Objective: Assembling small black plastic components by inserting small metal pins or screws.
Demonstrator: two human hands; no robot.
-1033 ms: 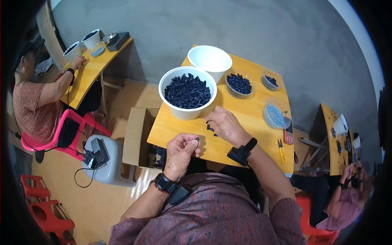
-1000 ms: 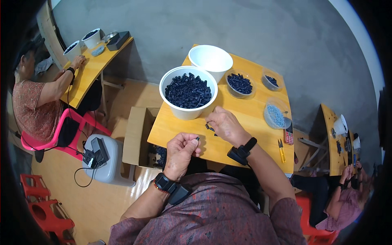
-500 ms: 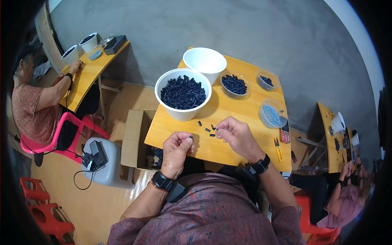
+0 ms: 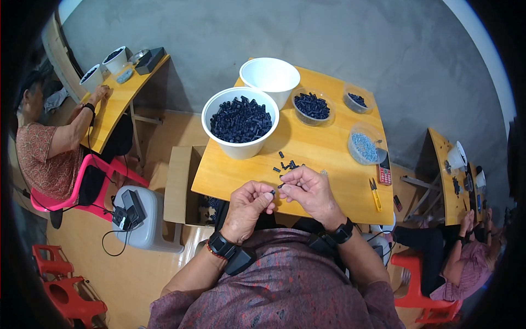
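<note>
Dark part (image 4: 273,192) in the person's left hand (image 4: 247,208) is pinched between thumb and fingertips, near the table's near edge. Just beside it, the right hand (image 4: 311,196) is closed narrow on a second part (image 4: 281,186). Loose parts (image 4: 292,164) lie just beyond on the table (image 4: 331,148). A full bucket (image 4: 244,151) stands by the left edge, another bucket (image 4: 271,77) at the far left corner. Snips (image 4: 377,200) lie near the right edge, towards the near corner, with a tub of blue bits (image 4: 366,127) farther back.
</note>
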